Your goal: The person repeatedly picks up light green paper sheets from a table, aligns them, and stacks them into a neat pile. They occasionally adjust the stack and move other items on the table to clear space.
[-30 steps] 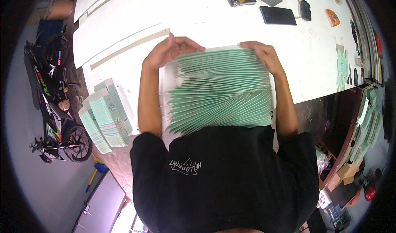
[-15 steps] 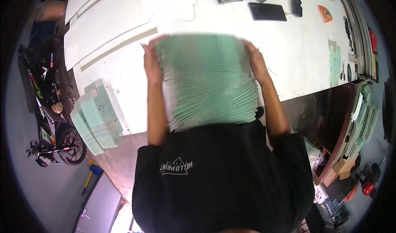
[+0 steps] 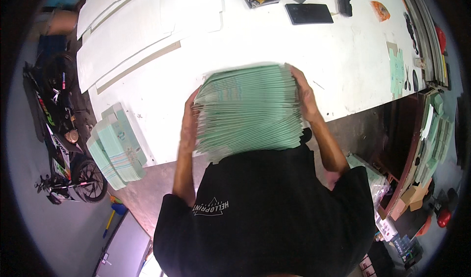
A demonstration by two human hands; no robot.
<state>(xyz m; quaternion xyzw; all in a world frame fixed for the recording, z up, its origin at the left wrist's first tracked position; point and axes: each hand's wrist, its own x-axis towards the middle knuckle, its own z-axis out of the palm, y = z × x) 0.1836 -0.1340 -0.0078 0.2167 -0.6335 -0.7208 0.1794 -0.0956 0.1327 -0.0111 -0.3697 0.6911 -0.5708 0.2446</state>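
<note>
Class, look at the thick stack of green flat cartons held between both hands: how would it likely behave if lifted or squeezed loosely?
The stack is many loose sheets, already fanned, so it probably slides apart. The left hand and right hand press its sides, suggesting it's fairly heavy.

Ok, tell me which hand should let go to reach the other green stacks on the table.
Left, probably. The left hand grips the left edge of the green stack, and the other green stacks lie at the table edge on that same side. The right hand is on the far side.
</note>
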